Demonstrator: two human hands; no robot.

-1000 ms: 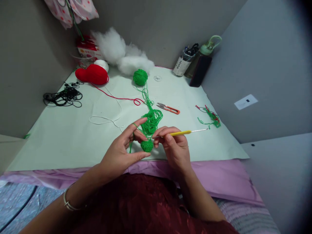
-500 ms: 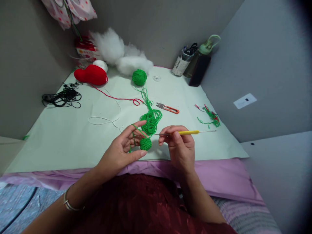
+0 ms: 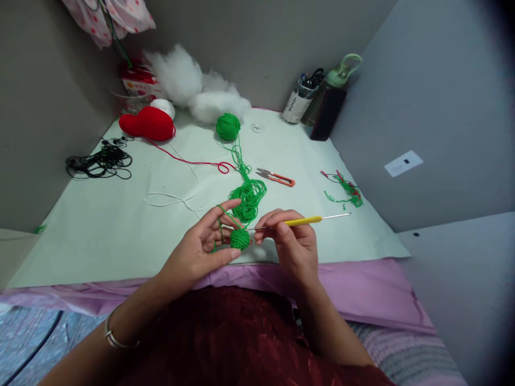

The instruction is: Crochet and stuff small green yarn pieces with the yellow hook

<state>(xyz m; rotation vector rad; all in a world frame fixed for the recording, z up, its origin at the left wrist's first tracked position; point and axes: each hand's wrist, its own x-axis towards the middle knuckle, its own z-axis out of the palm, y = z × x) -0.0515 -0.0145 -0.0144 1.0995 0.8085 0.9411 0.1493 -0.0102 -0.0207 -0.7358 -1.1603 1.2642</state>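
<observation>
A small round green crochet piece (image 3: 240, 239) is held between the thumb and fingers of my left hand (image 3: 205, 244). Green yarn loops over that hand's raised index finger and runs down to the piece. My right hand (image 3: 293, 238) grips a crochet hook (image 3: 303, 220) by its yellow handle, pen-like. The hook's thin metal tip meets the upper right edge of the crochet piece; whether it is inside a stitch I cannot tell. Just beyond my hands lies a loose heap of green yarn (image 3: 249, 197), whose strands lead back to a green yarn ball (image 3: 228, 127).
Orange-handled thread snips (image 3: 277, 177) lie behind my right hand. Yarn scraps (image 3: 349, 192) are at the right, black yarn (image 3: 103, 160) at the left. Farther back are a red stuffed piece (image 3: 148, 124), white stuffing (image 3: 181, 80), a pen cup (image 3: 298, 104) and a dark phone (image 3: 329, 113).
My right hand has moved left and slightly down, bringing the hook's tip to the crochet piece. My left hand keeps its hold nearly unchanged. The whole view has shifted slightly.
</observation>
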